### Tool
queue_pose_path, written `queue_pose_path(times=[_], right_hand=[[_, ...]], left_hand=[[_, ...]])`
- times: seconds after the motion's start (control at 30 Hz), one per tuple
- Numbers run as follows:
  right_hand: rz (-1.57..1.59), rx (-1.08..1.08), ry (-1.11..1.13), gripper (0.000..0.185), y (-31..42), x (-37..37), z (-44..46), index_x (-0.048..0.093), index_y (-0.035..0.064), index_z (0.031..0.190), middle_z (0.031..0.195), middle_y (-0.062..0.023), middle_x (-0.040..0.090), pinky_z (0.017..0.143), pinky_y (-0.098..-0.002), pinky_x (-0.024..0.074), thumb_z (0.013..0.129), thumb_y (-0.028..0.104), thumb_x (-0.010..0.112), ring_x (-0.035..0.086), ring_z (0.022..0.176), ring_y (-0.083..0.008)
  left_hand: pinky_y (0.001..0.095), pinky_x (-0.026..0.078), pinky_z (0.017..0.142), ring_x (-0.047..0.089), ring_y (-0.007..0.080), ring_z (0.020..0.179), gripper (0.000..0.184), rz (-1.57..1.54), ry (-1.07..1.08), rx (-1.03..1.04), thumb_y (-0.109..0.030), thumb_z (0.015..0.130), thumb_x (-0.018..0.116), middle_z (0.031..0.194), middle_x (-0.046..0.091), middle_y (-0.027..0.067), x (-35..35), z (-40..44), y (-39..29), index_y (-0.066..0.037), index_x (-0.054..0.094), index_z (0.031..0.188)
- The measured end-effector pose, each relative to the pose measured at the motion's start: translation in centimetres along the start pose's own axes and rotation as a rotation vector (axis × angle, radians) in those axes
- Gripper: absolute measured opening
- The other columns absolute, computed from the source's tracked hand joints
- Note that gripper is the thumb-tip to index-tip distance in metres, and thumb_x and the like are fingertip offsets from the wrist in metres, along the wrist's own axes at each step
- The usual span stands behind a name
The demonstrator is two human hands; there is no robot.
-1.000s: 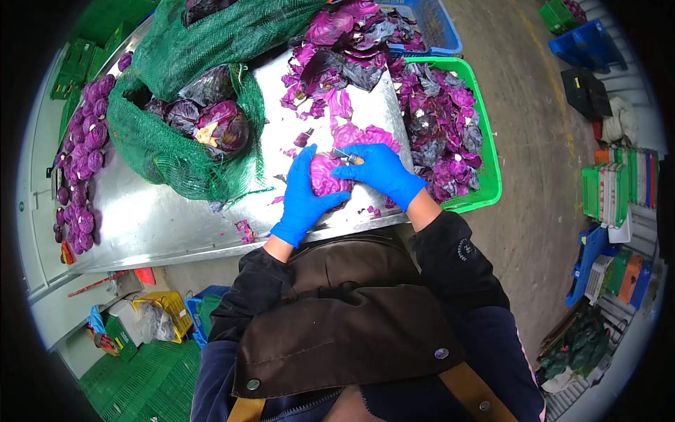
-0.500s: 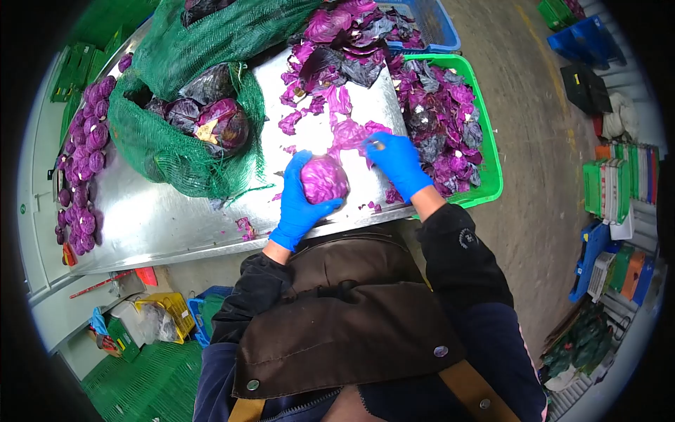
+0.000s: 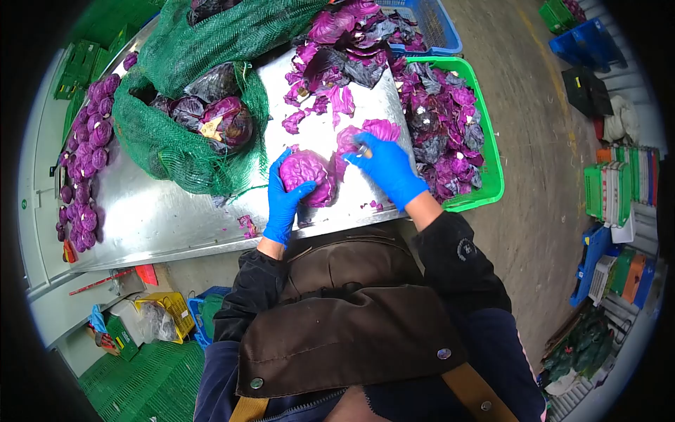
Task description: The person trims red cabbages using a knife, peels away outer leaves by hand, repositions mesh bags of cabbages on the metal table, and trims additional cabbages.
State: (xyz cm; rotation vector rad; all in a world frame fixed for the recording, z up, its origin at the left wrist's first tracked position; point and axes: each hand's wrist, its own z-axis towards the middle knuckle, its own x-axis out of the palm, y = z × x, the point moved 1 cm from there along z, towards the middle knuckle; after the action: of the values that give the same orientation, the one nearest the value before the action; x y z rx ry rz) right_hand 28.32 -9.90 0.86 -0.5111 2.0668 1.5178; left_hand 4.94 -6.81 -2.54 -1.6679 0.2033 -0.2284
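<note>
My left hand (image 3: 283, 204), in a blue glove, is wrapped round the left side of a peeled red cabbage (image 3: 306, 176) near the table's front edge. To its right, my blue-gloved right hand (image 3: 383, 165) is closed on what looks like a small knife (image 3: 363, 150); only a short end shows and the blade is hidden. Loose purple leaves (image 3: 382, 129) lie beside and behind the right hand's fingers. Further left, an open green net sack (image 3: 169, 165) holds untrimmed cabbages, among them a dark red one (image 3: 228, 125) with a pale cut stem.
Trimmed cabbages (image 3: 88, 151) line the left side of the metal table (image 3: 169, 225). A green crate (image 3: 497, 165) full of leaves stands at its right edge, with a blue crate (image 3: 450, 32) behind. More leaves (image 3: 337, 63) heap at the back. Stacked crates (image 3: 606, 190) stand far right.
The cabbage has shifted slightly left and turned in my left hand. My right hand has moved left and slightly down, nearer the cabbage, and loose leaves beside it have changed position.
</note>
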Motion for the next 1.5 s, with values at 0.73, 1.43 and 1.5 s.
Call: queue_pose_path(times=[0.73,1.43,1.5], right_hand=[[0.219,-0.058,0.16,0.076,2.8,2.6,-2.2,0.043,0.0149,0.142,0.113,-0.0186,0.063,0.089,-0.0369,0.0485,0.078,0.039,0.076,0.063,0.105,-0.0276],[-0.479,-0.023,-0.094,0.063,2.1,0.2,-2.6,0.03,0.0181,0.148,0.076,-0.0152,0.065,0.051,-0.043,0.046,0.095,0.048,0.046,0.061,0.058,-0.0336],[-0.477,-0.033,-0.102,0.061,1.4,0.7,-2.2,0.029,0.0181,0.148,0.077,-0.0153,0.065,0.051,-0.0426,0.046,0.096,0.047,0.045,0.062,0.059,-0.0331]], left_hand=[[0.063,0.038,0.1,0.044,0.047,0.125,0.096,-1.232,0.129,-1.134,-0.073,0.085,0.041,0.142,0.038,0.0279,1.0,-1.9,-0.4,-0.001,0.026,0.146],[0.0467,0.046,0.092,0.046,0.0396,0.116,0.112,1.038,0.052,0.138,-0.05,0.052,0.085,0.128,0.042,0.0231,6.5,5.6,-3.7,0.0,0.035,0.138],[0.0458,0.047,0.089,0.047,0.0388,0.113,0.108,1.064,0.06,0.141,-0.049,0.053,0.084,0.124,0.044,0.0218,6.8,5.8,-4.1,0.001,0.036,0.136]])
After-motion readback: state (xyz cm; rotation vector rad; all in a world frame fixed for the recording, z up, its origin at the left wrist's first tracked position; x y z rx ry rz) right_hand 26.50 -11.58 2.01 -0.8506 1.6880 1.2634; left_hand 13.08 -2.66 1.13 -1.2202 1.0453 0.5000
